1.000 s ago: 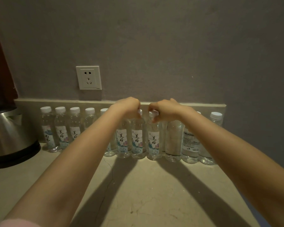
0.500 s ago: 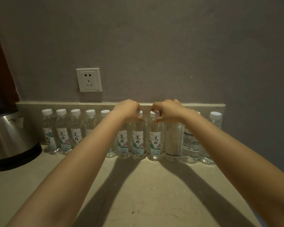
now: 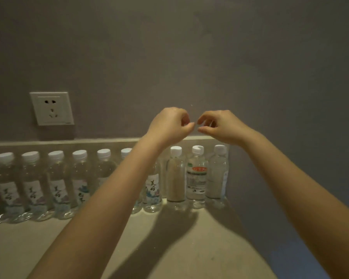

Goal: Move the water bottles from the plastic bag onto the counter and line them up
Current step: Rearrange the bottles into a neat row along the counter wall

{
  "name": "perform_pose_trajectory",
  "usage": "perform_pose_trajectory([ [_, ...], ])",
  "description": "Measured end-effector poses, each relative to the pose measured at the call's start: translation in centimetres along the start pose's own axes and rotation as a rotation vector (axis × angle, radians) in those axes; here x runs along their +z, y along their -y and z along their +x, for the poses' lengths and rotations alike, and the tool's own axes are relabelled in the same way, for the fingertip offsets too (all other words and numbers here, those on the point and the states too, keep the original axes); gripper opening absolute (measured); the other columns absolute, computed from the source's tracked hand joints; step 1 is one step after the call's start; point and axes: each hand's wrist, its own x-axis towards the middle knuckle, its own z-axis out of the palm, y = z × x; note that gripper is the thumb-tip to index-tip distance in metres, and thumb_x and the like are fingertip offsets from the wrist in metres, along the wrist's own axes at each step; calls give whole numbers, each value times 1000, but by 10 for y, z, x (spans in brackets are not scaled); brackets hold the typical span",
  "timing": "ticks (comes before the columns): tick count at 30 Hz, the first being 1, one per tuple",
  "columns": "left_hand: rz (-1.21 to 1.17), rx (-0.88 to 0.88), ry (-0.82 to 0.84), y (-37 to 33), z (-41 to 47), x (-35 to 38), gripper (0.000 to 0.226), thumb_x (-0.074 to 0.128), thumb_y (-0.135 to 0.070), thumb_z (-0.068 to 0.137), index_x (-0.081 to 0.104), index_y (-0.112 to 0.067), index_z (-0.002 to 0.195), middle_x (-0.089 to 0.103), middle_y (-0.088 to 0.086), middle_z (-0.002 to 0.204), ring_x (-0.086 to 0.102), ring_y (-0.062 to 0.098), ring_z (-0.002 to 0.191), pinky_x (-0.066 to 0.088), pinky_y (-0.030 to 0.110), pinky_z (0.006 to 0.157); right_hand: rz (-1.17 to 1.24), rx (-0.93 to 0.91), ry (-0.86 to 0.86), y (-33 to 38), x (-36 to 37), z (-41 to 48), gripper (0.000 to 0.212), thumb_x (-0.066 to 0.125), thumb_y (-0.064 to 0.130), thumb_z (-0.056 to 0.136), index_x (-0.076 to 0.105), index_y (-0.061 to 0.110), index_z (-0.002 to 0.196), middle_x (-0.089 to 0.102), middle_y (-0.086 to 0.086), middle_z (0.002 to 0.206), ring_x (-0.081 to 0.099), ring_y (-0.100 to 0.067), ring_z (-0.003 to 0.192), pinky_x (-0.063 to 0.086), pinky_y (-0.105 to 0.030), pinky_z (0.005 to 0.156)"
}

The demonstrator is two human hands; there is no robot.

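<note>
Water bottles [image 3: 80, 178] upright in a single row on the counter [image 3: 179, 248], below the wall socket [image 3: 51, 108], stretching from lower left of the socket to well right of it. White caps up, shoulder to shoulder, backs close to the backsplash ledge [image 3: 69, 142] just under the socket. Left hand [image 3: 167, 125] raised to the right of the socket at about socket height, above the caps and touching none of them. Fingers loosely curled, thumb reaching toward the other hand, nothing held. Right hand [image 3: 220, 125] farther right of the socket at the same height, also loosely curled round nothing, thumb and forefinger slightly apart. Thumb tips of the two hands very close, a thin gap showing between them. Whole row lower than both hands, with no bottle lifted. Left forearm crossing in front of the row, hiding part of it right of the socket. Calligraphy-labelled bottle [image 3: 152, 190] just past that forearm on the side away from the socket. Then a bottle with its plain label back showing [image 3: 175, 178], standing under the gap between the hands. Next a red-and-white-labelled bottle [image 3: 196, 178], and last the end bottle [image 3: 219, 174], farthest from the socket, below the right wrist. Arm shadows on the counter in front of the row.
</note>
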Motion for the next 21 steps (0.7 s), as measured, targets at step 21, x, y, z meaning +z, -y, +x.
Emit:
perform_pose_trajectory([
  [21,576,-369,660,-4,9,41,39,68,-40,82,63,-8,103,62,6,92,56,26,83,44,33,71,-303,-376,362,-38,44,20,31,51,39,93,57,30,122,63,2,121,58,-22,109,42,-33,79],
])
